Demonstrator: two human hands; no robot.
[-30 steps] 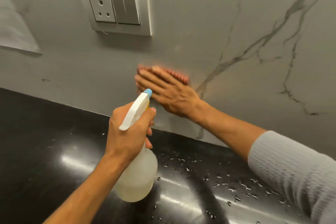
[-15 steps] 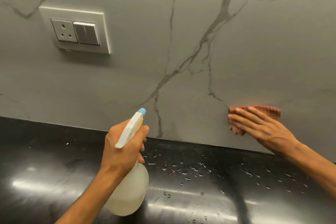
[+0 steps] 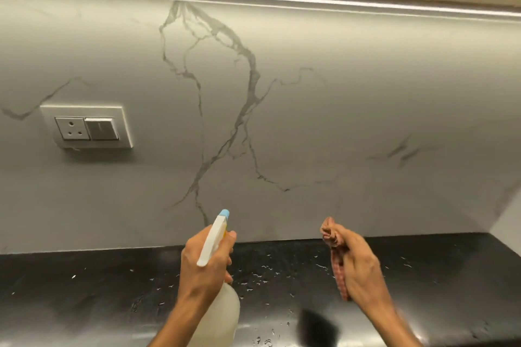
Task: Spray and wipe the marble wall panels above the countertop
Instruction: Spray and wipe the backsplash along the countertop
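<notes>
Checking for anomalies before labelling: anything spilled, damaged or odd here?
Only droplets scattered over the black countertop in front of the marble wall, likely overspray. The wall's dark lines look like veining, not cracks. Nothing else stands out.

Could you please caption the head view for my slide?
Left hand points a spray bottle at the marble wall; right hand grips a bunched cloth.

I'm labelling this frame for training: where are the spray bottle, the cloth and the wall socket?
spray bottle (image 3: 213, 242): head view, on its white trigger head.
cloth (image 3: 330, 235): head view, on its bunched upper end.
wall socket (image 3: 86, 127): head view, on the middle of its plate.
</notes>
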